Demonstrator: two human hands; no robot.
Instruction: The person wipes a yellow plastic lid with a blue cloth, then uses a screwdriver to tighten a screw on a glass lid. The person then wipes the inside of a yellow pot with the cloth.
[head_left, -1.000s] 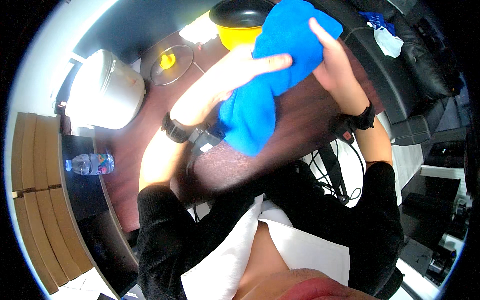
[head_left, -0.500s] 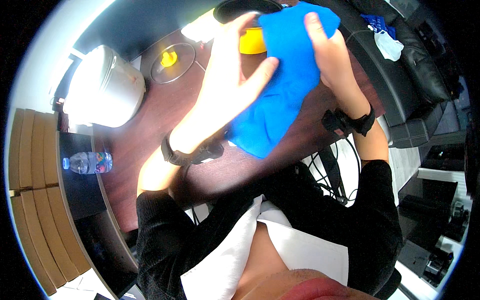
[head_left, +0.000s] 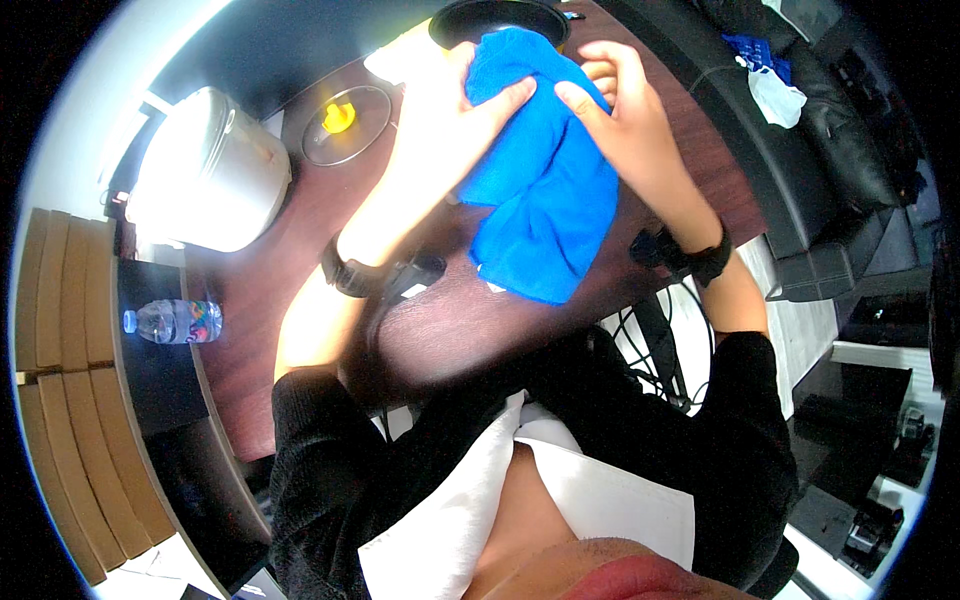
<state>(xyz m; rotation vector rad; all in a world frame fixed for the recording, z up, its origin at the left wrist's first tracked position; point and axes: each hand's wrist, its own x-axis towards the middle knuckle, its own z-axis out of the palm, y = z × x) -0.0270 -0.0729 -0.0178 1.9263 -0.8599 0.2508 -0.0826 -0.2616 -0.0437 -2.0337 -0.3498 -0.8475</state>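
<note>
A blue cloth (head_left: 545, 165) hangs in loose folds over the table's far middle, its lower end draping toward me. My left hand (head_left: 450, 115) grips its left side, thumb lying on top, with the other fingers mostly hidden. At the upper right edge, my right hand (head_left: 635, 115) pinches the cloth with its thumb, the fingers curled. Just beyond the cloth stands a pot (head_left: 450, 25) with a black inside and a yellow outside, partly covered from view by the cloth.
A glass lid (head_left: 365, 135) with a yellow knob lies left of my hands on the dark wood table (head_left: 300, 290). Farther left are a white rice cooker (head_left: 215, 175) and a water bottle (head_left: 180, 322). A black sofa (head_left: 790, 170) stands at the right.
My right hand has shifted slightly down and closer to the left, its fingers now showing curled. The cloth has come back left, bunched and folded between both hands, hiding more of the pot's outside.
</note>
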